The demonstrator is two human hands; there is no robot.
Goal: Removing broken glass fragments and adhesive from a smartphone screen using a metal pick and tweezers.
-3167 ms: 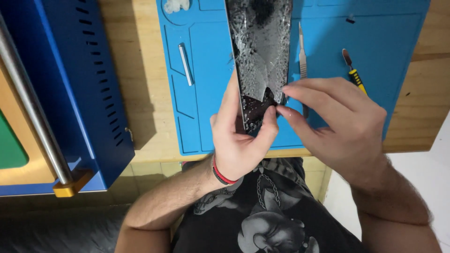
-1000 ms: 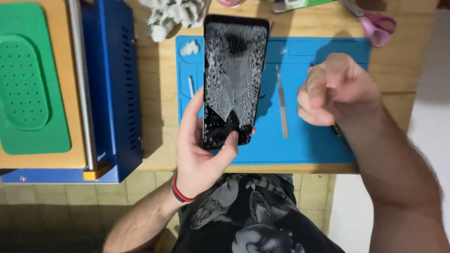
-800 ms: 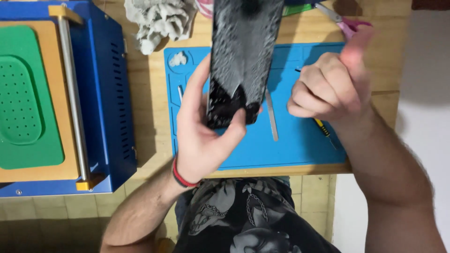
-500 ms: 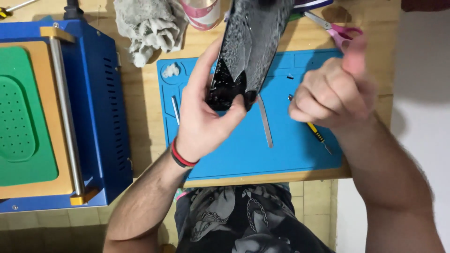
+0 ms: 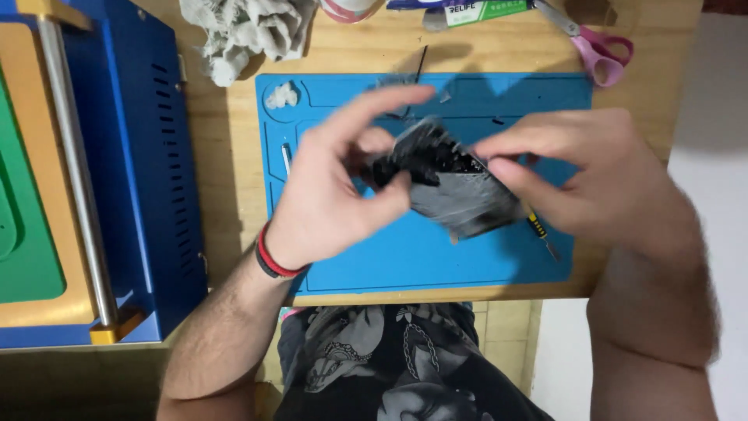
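Phone panel (image 5: pixel 456 187), dark, cracked and blurred by motion, is being held in the air above the blue work mat (image 5: pixel 405 265), between both hands. Its long axis is being tilted from upper left down to lower right. Its upper-left end is being pinched by the left hand (image 5: pixel 335 195), thumb under and fingers spread over. Its right edge is being gripped by the right hand (image 5: pixel 592 179), fingers closed on it. Neither hand is nearer; each is touching one end. Pink-handled scissors (image 5: pixel 596 51) are lying well apart.
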